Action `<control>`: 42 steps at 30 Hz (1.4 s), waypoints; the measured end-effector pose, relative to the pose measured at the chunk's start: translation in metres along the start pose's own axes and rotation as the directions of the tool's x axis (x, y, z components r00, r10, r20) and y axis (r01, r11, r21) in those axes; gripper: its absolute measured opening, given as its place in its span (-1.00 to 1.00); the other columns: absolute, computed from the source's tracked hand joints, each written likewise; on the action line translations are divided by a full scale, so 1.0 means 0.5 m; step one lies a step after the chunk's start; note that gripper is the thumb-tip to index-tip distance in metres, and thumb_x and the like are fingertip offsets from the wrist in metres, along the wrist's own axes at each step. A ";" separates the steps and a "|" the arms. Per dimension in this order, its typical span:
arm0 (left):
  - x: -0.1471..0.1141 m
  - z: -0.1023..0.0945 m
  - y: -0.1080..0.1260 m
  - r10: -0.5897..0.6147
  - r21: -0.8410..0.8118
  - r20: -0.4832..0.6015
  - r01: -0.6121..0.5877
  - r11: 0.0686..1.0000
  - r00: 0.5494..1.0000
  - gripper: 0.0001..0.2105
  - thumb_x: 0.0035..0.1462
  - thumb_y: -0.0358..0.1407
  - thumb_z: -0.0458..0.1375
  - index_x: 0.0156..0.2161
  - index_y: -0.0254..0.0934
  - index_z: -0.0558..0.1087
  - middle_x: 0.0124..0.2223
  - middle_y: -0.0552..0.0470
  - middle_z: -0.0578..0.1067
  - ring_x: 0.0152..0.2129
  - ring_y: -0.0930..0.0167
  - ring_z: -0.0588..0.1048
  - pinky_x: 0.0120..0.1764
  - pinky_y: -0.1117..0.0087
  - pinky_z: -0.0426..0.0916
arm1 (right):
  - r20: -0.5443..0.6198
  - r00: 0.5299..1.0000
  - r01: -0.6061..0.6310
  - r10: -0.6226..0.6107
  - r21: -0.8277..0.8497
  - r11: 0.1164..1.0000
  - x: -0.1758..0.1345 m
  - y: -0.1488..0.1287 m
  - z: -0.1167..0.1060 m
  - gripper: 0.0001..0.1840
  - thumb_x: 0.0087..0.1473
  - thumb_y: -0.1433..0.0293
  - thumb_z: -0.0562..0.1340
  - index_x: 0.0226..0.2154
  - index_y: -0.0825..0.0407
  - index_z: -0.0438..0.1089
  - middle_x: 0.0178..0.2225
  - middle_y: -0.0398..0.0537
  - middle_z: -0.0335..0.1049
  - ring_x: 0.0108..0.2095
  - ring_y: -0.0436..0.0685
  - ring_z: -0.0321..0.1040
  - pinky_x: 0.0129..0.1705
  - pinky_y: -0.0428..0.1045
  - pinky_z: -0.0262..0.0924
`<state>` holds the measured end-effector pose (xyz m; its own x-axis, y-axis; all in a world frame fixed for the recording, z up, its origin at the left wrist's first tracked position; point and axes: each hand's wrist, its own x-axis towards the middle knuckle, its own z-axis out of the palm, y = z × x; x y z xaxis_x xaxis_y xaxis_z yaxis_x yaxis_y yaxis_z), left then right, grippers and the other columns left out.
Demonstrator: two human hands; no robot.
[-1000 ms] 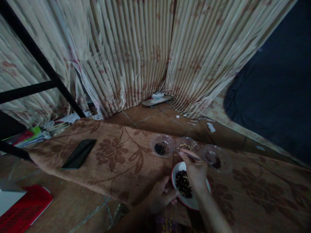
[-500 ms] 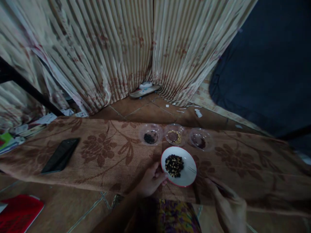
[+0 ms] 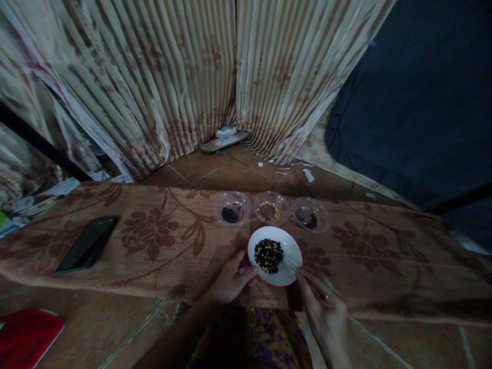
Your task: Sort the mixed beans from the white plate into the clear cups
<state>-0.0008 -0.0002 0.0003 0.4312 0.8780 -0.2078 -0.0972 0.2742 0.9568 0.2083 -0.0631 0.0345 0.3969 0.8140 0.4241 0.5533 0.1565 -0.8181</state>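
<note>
The plate is looking smooth and glossy. Clear plastic bowls are shining; the woven floral cloth is appearing matt.

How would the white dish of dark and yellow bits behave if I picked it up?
The white dish looks smooth and evenly round, so it's probably stiff and perhaps slippery. The bits look loose and sit left of center, so tilting would likely make them slide.

no readable text, small marks on the papers at far left, too blurred to read
</note>
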 end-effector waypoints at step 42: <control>0.001 0.004 -0.006 0.018 -0.033 0.019 -0.017 0.999 1.000 -0.52 0.11 -0.03 0.24 0.01 -0.31 0.31 -0.44 0.10 0.46 -0.55 0.46 0.46 -0.43 0.42 0.39 | -0.052 0.868 -0.481 0.494 0.158 0.862 0.038 -0.036 -0.002 -0.60 -0.19 0.11 0.44 -0.35 0.06 0.59 -0.28 0.03 0.59 -0.20 0.27 0.51 -0.14 0.09 0.39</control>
<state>0.0016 -0.0016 -0.0022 0.4464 0.8751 -0.1870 -0.1342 0.2721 0.9529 0.2067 -0.0508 0.0577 0.6558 0.7548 -0.0155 0.1703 -0.1679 -0.9710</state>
